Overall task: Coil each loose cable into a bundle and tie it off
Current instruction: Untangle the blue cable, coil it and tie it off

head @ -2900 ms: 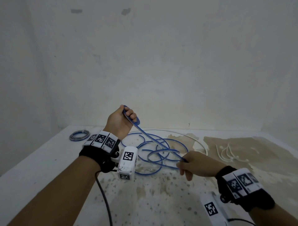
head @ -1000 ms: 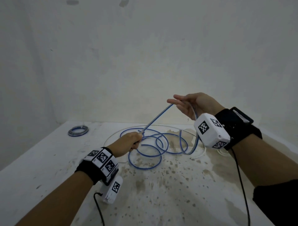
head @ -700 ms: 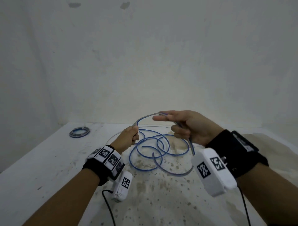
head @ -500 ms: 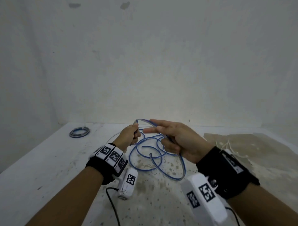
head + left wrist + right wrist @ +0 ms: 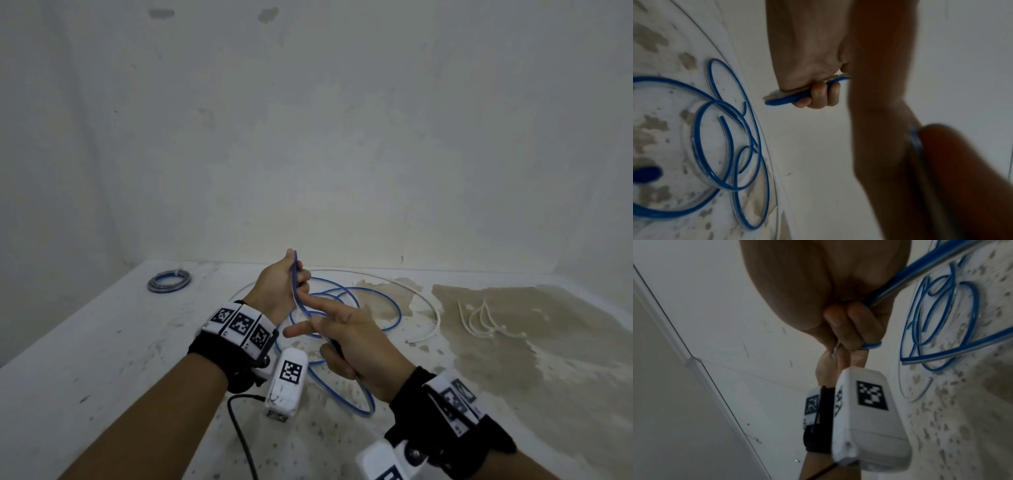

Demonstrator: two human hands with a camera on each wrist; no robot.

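A blue cable lies in loose loops on the white table. Above those loops my left hand grips one end section of it upright, fingers curled round the strand. Just in front, my right hand has its lower fingers curled round the same cable, while its index finger and thumb stick out towards the left hand. From the right hand the cable drops in a loop towards me.
A tied blue-grey coil sits at the table's far left. A white cable curves behind and right of the blue loops, and several white zip ties lie on the stained patch to the right. Walls close the back and left.
My right hand came down from up high to meet the left hand, then slid back along the cable towards me. The left hand has kept its grip and risen slightly.
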